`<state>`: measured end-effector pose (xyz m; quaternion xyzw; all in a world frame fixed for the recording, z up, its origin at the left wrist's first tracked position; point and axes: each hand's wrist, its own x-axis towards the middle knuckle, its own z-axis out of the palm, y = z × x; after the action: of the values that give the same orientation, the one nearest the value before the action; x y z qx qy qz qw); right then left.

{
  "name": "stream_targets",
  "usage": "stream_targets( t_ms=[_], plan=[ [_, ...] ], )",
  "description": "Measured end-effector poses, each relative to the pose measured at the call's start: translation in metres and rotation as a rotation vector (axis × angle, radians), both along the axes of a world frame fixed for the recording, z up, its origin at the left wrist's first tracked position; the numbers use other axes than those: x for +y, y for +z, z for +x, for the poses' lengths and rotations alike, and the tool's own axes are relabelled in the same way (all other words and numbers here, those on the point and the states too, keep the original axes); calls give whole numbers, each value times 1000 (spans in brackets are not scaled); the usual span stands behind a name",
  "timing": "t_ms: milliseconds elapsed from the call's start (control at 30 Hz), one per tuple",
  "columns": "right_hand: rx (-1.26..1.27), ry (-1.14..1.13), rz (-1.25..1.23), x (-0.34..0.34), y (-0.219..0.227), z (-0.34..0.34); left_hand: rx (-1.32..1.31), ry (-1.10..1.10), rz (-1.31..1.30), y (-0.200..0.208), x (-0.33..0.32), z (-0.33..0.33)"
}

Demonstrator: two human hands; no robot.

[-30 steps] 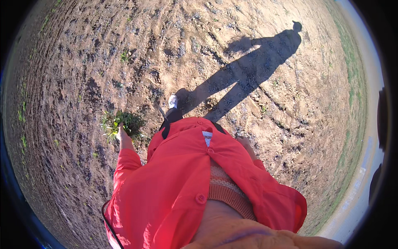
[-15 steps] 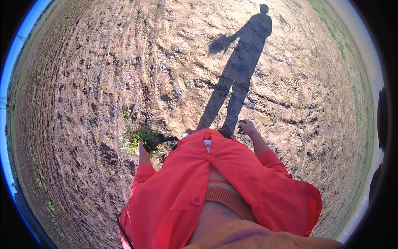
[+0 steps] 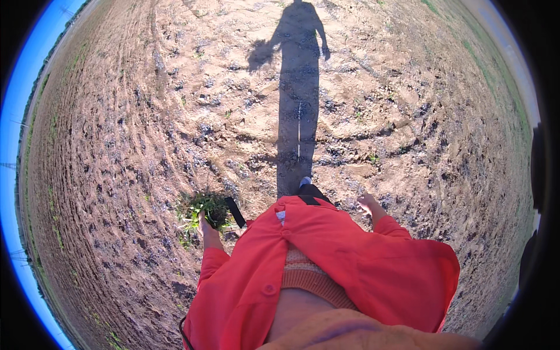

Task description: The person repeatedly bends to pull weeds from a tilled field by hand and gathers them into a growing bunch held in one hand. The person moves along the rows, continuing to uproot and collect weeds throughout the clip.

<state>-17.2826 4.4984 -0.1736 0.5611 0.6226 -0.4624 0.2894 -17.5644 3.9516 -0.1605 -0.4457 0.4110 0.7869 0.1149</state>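
My left hand (image 3: 206, 224) is closed round a bunch of uprooted green plants (image 3: 204, 209), with leaves and dark roots sticking out on both sides. Beside the bunch hangs a black strap (image 3: 235, 212); where it is fastened I cannot make out. On the other side of my red jacket (image 3: 361, 256), my right hand (image 3: 367, 203) hangs over the soil, its fingers loosely bent and somewhat apart, with nothing seen in them. One shoe (image 3: 305, 181) shows past the jacket's hem.
Brown, cloddy soil (image 3: 128, 157) spreads all round, with row lines on the left. Small green sprouts (image 3: 373, 158) grow here and there. My long shadow (image 3: 298, 87) stretches ahead. Green growth (image 3: 478, 55) runs along the far right, and a pylon (image 3: 9, 165) stands on the left horizon.
I have stepped forward, and the view and shadow have swung left. A shoe now shows ahead of the jacket. Both hands have shifted slightly; the plants stay in my left hand.
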Motion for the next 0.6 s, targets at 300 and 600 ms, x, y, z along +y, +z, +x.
stream_targets(
  t_ms=[300,600],
  plan=[
    [213,-22,170,162,33,-167,-53,34,-209,12,85,-92],
    [717,278,-25,173,68,-410,-117,-7,-279,-6,158,-234]
  ],
)
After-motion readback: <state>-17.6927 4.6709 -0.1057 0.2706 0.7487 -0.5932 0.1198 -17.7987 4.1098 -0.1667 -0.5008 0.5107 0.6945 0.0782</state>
